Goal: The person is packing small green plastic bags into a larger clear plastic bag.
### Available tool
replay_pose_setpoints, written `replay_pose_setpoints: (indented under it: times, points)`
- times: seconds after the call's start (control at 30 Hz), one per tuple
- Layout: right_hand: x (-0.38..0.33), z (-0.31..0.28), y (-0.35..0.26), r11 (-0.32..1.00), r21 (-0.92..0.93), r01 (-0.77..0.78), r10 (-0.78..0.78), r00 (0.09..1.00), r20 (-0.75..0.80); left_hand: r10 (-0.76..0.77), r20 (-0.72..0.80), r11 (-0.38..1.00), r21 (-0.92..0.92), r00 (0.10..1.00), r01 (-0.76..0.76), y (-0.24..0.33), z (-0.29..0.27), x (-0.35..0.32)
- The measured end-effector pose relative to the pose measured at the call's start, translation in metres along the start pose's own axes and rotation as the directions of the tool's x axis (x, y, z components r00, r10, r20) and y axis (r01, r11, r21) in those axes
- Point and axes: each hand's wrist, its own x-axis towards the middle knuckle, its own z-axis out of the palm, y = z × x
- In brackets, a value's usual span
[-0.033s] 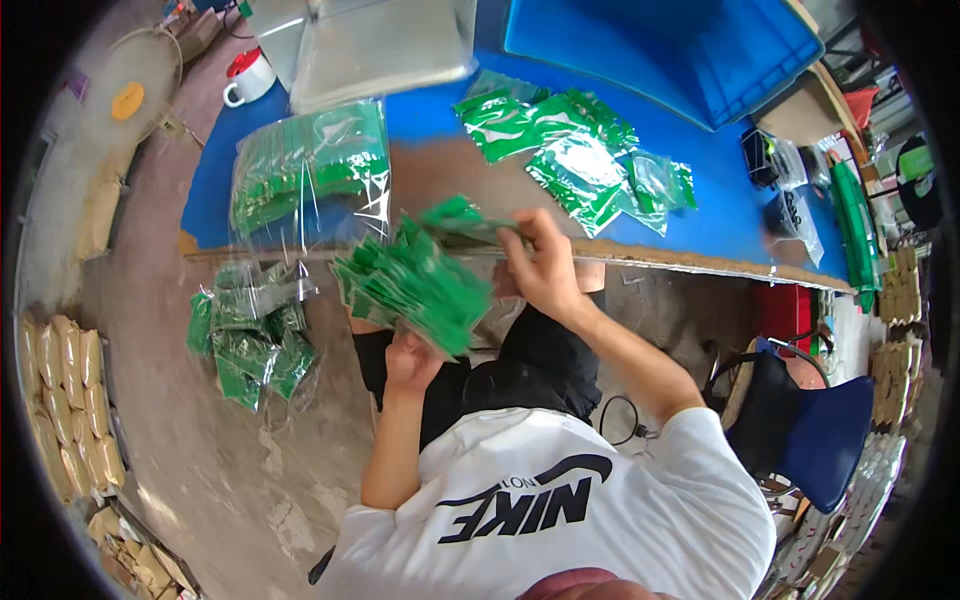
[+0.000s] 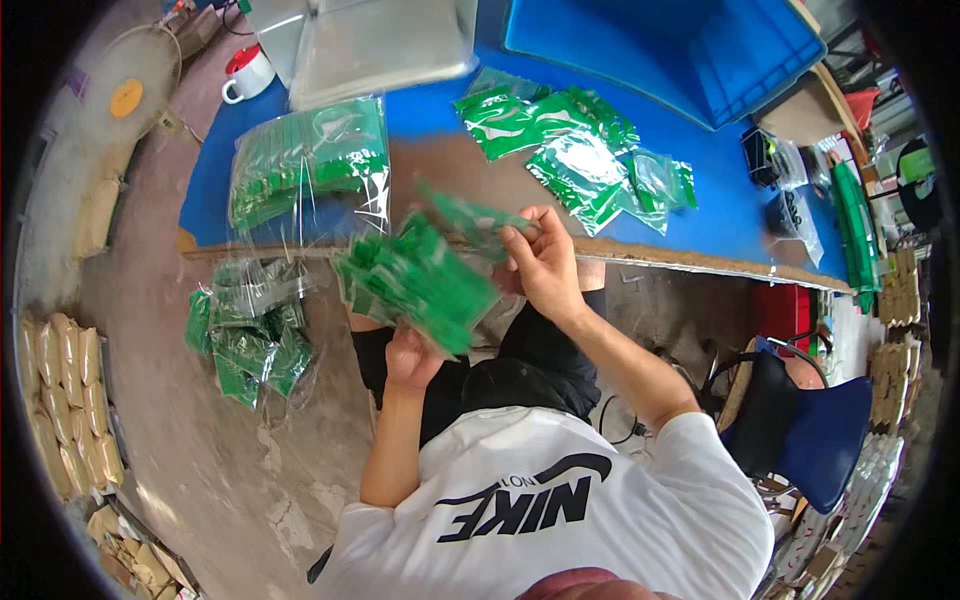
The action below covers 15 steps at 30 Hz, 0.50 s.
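Note:
My left hand (image 2: 414, 358) is closed from below around a fanned stack of green packets (image 2: 425, 285), over my lap at the table's front edge. My right hand (image 2: 545, 260) pinches a single clear-and-green packet (image 2: 475, 222) between thumb and fingers, just above and right of the stack; it is smeared by motion. Left on the table, a large clear bag (image 2: 310, 165) holds a row of similar green packets. Loose green packets (image 2: 580, 150) lie piled farther back, right of the middle. Another clear bag of green packets (image 2: 255, 335) is below the table edge at the left.
A blue bin (image 2: 660, 60) and a translucent tub (image 2: 385, 50) stand at the table's back. A white mug with red (image 2: 247, 75) is at the far left corner. A blue chair (image 2: 825, 440) stands at the right; brown packages (image 2: 75, 400) are stacked far left.
The packet in my right hand has swung slightly and blurs at a different angle above the stack. My left hand and its stack stay nearly in place.

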Motion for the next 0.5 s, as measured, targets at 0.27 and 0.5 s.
replay_pose_setpoints:
  times: [0.27,0.5]
  points:
    - [0.062,-0.017,-0.008,0.979,-0.152,0.138,-0.124,0.988,0.095,0.086,-0.162,0.990,0.125,0.983,-0.066,-0.006,0.010,0.009]
    - [0.073,-0.009,0.026,0.394,-0.665,0.635,-0.402,0.769,0.496,0.062,-0.067,0.987,0.154,0.996,-0.052,0.005,0.032,-0.005]
